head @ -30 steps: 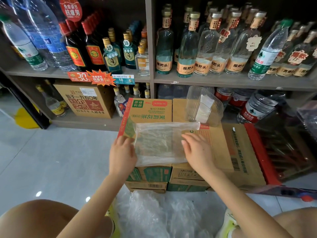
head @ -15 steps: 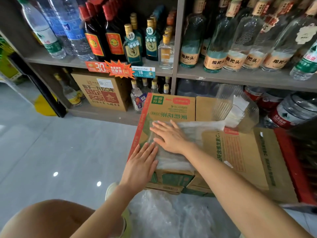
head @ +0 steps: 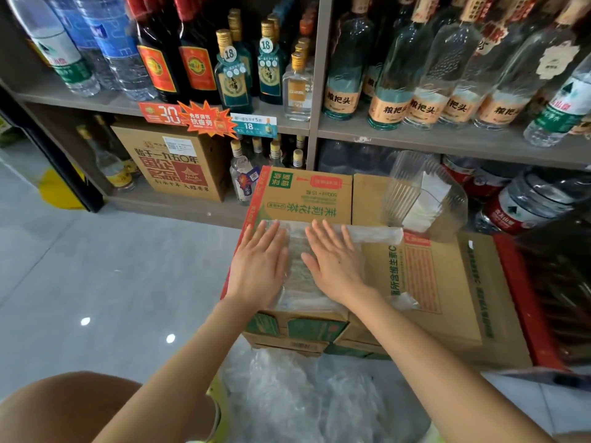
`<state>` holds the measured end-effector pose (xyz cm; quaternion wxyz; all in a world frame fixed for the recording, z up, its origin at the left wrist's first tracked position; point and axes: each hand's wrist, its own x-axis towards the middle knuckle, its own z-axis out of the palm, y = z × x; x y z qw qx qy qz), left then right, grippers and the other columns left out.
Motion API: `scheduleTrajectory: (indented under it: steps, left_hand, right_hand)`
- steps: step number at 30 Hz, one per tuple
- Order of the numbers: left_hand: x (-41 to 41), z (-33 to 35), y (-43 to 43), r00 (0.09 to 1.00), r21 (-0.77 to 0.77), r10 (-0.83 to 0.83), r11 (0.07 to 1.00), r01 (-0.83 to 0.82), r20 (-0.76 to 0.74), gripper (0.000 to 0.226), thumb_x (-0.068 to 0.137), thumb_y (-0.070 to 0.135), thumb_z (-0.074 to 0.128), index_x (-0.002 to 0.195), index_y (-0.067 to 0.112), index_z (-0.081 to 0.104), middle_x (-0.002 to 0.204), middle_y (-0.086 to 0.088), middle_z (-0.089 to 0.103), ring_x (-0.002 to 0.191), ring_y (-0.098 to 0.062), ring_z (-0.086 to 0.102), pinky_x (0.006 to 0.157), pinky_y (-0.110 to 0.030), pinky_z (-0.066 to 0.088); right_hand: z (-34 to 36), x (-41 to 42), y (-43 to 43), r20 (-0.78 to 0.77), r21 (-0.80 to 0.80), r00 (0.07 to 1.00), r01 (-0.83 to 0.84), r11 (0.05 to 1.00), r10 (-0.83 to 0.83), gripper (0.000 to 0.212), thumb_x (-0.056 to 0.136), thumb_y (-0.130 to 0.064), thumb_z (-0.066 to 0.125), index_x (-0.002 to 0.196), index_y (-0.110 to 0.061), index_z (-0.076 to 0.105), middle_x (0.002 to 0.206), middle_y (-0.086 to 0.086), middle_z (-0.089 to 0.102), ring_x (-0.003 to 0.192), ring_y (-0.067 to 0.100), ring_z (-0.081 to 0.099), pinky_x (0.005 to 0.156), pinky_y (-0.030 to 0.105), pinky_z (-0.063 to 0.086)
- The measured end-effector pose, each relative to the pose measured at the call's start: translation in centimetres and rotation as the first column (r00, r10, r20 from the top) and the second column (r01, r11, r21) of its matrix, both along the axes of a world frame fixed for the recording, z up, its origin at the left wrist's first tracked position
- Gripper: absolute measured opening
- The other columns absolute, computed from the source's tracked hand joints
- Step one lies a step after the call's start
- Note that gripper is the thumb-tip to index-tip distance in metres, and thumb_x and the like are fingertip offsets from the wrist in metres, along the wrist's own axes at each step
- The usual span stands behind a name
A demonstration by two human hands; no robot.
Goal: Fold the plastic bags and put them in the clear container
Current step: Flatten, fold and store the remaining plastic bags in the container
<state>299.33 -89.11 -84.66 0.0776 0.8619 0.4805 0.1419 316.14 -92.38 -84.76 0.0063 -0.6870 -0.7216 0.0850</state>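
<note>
On top of the brown cardboard cartons (head: 425,282) in front of the shelves, a thin, clear, crinkled plastic bag (head: 297,266) lies flat; the left hand (head: 259,266) and the right hand (head: 335,263) rest on it side by side, slightly apart, palms down, fingers straight, pressing it smooth; this looks like the flattening step of a fold; next, I judge, comes another fold across it, then a reach to the ribbed clear plastic container (head: 399,193) just behind on the cartons, where white folded bags (head: 425,203) already stand; more crumpled clear bags (head: 303,394) wait on the floor.
</note>
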Motion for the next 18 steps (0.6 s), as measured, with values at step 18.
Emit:
scheduleTrajectory:
  steps: [18]
  left_hand:
    - [-1.0,-0.6,1.6,0.975,-0.312,0.061,0.95,0.01,0.215,0.062,0.093,0.064,0.021,0.148,0.036,0.017,0.155,0.01,-0.004,0.146,-0.013,-0.015,0.116,-0.031,-0.011]
  right_hand:
    - [0.4,2.6,-6.7,-0.071,0.066,0.997,0.024,0.998,-0.02,0.069,0.085,-0.059,-0.023,0.146,-0.031,-0.005,0.156,-0.003,-0.011,0.145,0.018,-0.013,0.116,0.038,-0.017]
